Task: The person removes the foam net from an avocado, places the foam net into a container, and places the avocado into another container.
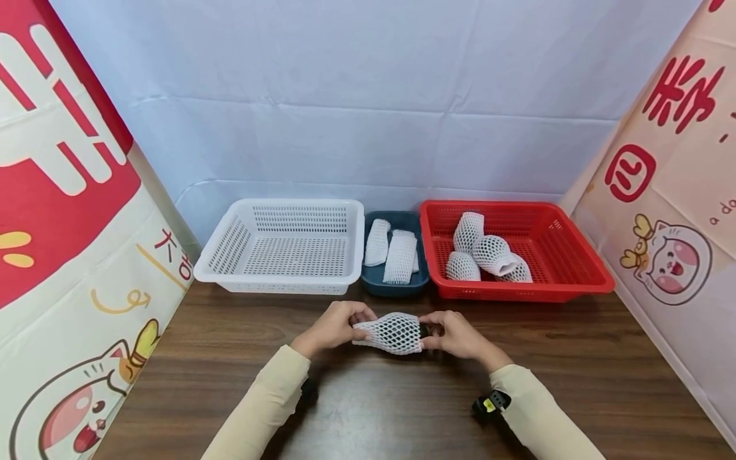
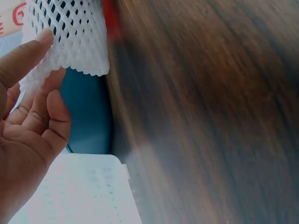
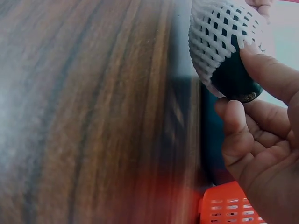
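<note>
A white foam net sleeve (image 1: 395,332) is stretched around a dark green, smooth fruit (image 3: 235,78) that looks like an avocado. Its bare end, with a stem scar, sticks out of the net in the right wrist view. My left hand (image 1: 335,324) pinches the net's loose left end between thumb and fingers. At the opposite end, my right hand (image 1: 459,335) grips the fruit and the net's edge, thumb on the near side. Both hands are just above the table in front of the baskets. The net hides most of the fruit.
A white plastic basket (image 1: 276,281) stands at back left. In the middle, a dark blue tray (image 1: 386,289) holds flat foam nets (image 1: 400,257). At back right, a red basket (image 1: 552,289) contains several netted pieces (image 1: 491,252). All stand on the brown wooden table (image 1: 397,402).
</note>
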Demonstrator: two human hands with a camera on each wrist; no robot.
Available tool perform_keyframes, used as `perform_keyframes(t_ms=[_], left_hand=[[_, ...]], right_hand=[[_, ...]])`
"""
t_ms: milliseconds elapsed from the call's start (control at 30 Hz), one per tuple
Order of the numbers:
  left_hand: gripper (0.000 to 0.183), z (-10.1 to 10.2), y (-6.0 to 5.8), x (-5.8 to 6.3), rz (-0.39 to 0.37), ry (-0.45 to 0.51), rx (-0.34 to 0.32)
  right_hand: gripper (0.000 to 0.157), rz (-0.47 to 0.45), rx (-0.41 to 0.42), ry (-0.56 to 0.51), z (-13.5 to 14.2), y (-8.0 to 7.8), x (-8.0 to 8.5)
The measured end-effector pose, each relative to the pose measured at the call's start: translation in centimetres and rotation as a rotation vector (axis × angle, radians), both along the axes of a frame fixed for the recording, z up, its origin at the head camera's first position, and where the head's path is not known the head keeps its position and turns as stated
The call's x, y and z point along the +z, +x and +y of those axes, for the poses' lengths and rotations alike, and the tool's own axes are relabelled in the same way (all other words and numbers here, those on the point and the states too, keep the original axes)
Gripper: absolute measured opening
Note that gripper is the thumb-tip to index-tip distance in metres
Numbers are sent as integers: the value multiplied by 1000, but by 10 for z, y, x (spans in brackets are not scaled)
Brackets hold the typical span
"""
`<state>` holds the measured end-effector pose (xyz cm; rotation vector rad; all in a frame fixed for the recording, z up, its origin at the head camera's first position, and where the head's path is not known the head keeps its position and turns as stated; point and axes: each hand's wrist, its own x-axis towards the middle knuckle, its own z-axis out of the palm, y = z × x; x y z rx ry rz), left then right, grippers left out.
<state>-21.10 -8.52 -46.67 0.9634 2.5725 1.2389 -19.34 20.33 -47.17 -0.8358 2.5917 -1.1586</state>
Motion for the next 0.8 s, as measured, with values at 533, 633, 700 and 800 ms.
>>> perform_keyframes(t_ms=[533, 633, 700, 800], left_hand=[[20, -6, 0, -8, 1, -8, -4], [20, -6, -1, -8, 10, -14, 1], [21, -6, 0, -8, 10, -16, 6], [26, -6, 1, -7, -2, -18, 13]], right_hand=[[49, -77, -32, -16, 1, 2, -6], [48, -87, -37, -29, 1, 2, -6], [46, -79, -41, -34, 1, 2, -6], [44, -71, -45, -46, 0, 3, -6]])
